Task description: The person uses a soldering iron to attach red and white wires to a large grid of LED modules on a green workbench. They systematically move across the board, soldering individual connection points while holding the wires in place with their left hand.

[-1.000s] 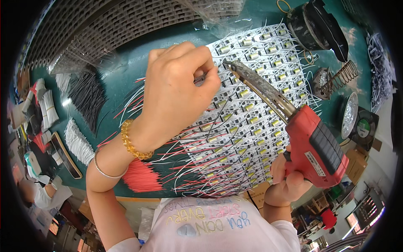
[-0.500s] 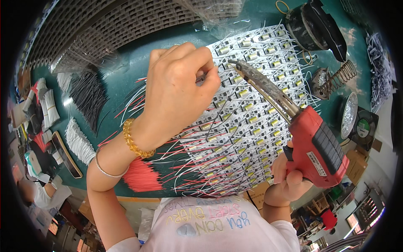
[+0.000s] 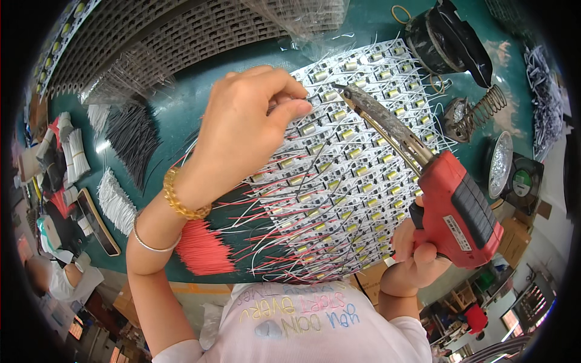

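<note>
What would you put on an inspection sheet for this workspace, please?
Surface: green tabletop, glossy where bare.
Job's things: board sheet with yellow components; red soldering gun, tip over the sheet.
Clutter: clear plastic, spring stand, black container and silvery dish beyond or beside the sheet.
Hands: right hand grips the gun; left hand is at the sheet's upper-left edge, thumb and forefinger close together, anything between them unclear.
Cables: red wires, black wires and white wires left of the sheet, others across it; gun's power cord, nothing seen.
Surroundings: cardboard boxes; a person at far left.
</note>
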Demonstrator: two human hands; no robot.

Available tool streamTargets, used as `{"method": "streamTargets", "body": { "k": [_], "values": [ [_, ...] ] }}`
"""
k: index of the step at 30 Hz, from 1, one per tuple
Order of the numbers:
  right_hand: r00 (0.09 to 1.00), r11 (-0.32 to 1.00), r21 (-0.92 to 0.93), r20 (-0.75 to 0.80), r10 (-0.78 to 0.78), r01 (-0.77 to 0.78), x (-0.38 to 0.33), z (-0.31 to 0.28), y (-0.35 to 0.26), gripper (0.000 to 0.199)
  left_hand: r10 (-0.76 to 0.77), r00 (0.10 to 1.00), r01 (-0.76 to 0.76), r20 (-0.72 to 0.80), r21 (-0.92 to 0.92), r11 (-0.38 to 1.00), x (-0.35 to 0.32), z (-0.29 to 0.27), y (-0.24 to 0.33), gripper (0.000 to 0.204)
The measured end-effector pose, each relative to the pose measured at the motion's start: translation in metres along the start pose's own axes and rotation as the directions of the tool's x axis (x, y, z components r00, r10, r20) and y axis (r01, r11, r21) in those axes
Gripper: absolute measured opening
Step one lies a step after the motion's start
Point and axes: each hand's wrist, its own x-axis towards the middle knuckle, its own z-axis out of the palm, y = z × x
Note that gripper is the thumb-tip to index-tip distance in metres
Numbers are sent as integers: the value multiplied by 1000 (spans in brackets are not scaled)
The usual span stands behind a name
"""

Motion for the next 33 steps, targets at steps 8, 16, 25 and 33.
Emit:
{"method": "streamTargets", "body": {
  "k": [8, 16, 25, 33],
  "values": [
    [998, 976, -214, 67, -22, 36, -10, -19, 18, 78, 259, 945, -175, -198, 362, 916, -8, 24, 0, 12],
    [996, 968, -245, 82, -35, 54, -8, -18, 21, 75, 285, 937, -195, -203, 375, 906, -6, 26, -3, 15],
    [999, 981, -188, 26, -45, 49, -11, -18, 19, 75, 292, 932, -205, -215, 354, 912, -5, 26, -3, 17],
    [993, 988, -130, -72, -97, 87, -11, -18, 14, 74, 318, 925, -229, -206, 365, 902, -4, 23, -4, 14]
  ]
}}
